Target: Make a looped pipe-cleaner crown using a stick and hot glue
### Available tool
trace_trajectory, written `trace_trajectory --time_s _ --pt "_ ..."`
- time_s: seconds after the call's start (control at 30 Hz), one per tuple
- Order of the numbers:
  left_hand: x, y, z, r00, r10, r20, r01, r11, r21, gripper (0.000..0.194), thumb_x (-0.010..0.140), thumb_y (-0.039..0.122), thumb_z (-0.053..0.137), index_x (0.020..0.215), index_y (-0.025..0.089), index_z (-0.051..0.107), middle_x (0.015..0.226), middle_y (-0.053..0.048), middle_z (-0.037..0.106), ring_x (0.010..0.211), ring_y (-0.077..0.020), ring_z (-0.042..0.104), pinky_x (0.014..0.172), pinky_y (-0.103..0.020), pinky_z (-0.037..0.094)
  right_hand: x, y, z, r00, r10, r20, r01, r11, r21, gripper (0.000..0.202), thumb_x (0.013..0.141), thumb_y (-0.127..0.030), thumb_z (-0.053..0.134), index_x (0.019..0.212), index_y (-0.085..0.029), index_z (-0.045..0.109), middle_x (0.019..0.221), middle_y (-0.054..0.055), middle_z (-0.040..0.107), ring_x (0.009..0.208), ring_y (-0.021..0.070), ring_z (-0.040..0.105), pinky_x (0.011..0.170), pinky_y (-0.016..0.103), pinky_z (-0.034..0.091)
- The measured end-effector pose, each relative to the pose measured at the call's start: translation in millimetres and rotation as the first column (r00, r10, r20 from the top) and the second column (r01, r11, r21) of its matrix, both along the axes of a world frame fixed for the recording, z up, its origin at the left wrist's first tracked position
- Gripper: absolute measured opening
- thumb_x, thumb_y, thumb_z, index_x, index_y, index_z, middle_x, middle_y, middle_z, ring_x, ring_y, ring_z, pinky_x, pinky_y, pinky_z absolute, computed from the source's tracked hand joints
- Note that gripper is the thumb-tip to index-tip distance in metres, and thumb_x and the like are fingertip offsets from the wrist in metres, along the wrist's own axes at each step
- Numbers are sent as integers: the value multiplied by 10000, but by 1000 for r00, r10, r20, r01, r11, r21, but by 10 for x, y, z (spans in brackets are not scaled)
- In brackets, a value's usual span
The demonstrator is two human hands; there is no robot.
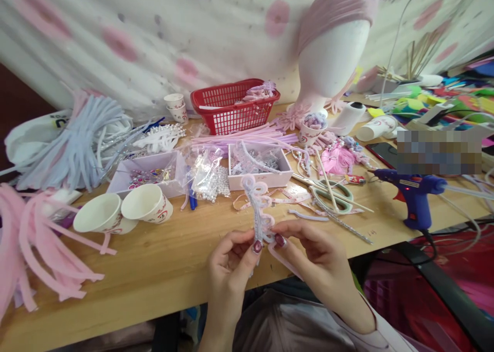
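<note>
A pale craft piece (255, 208) of fuzzy stems stands upright between my two hands, a silvery-blue strip with pink loops along its right side. My left hand (233, 264) is closed, its thumb and fingers pinching the lower end of the strip. Close beside it, my right hand (316, 259) pinches the piece at its lowest loops. From under the right fingers a loose pink stem (284, 262) trails down to the right. The fingertips behind the piece are partly hidden.
Two paper cups (146, 204) and pink stems (50, 249) lie left. Behind are a white bead box (260, 181) and red basket (235, 110). Green-handled scissors (335, 204), a blue glue gun (420, 197) with a cord and a foam head (332, 58) stand rightward.
</note>
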State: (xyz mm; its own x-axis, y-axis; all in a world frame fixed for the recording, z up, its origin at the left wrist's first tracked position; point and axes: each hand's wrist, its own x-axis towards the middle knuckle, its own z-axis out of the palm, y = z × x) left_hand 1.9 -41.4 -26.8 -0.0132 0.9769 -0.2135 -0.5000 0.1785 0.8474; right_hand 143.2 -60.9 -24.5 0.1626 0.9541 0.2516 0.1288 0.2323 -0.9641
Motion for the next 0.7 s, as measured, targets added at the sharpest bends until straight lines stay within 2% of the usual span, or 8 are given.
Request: trace_trajectory --time_s 0.1,0.23,0.3,0.47,0.7 --pt "3 3 11 1000 -1 20 1 1000 12 216 613 329 943 755 226 817 709 -1 702 589 -83 552 523 -169 406 12 9 31 987 47 -154 -61 994 -91 102 897 -282 737 997 -281 760 920 19 780 835 136 738 751 185 585" --pt "7 6 34 999 5 34 -6 1000 8 242 588 355 958 738 228 817 705 5 712 613 -79 579 571 -157 444 20 9 37 939 63 -337 -142 966 -214 137 886 -328 760 1008 -267 750 887 24 780 844 137 743 769 187 587" --pt "7 5 41 999 5 43 -5 1000 -6 257 576 361 964 738 227 817 715 4 723 626 -78 594 584 -151 453 33 18 29 945 64 -320 -134 970 -204 121 888 -328 759 997 -276 762 924 20 775 876 135 735 794 186 581" --pt "-3 2 32 1000 3 28 -2 1000 -18 270 577 366 963 750 219 817 726 -6 736 638 -85 608 586 -150 460 100 52 11 984 128 -122 -139 986 -87 131 916 -277 727 1020 -335 782 991 -10 769 940 128 716 865 191 552" --pt "-30 7 -5 998 -58 7 58 998 -40 282 588 394 954 752 216 811 678 -5 728 610 -76 583 574 -140 446 129 52 2 985 137 -103 -145 986 -86 142 948 -260 677 1027 -341 763 991 -17 743 942 125 705 820 180 561"
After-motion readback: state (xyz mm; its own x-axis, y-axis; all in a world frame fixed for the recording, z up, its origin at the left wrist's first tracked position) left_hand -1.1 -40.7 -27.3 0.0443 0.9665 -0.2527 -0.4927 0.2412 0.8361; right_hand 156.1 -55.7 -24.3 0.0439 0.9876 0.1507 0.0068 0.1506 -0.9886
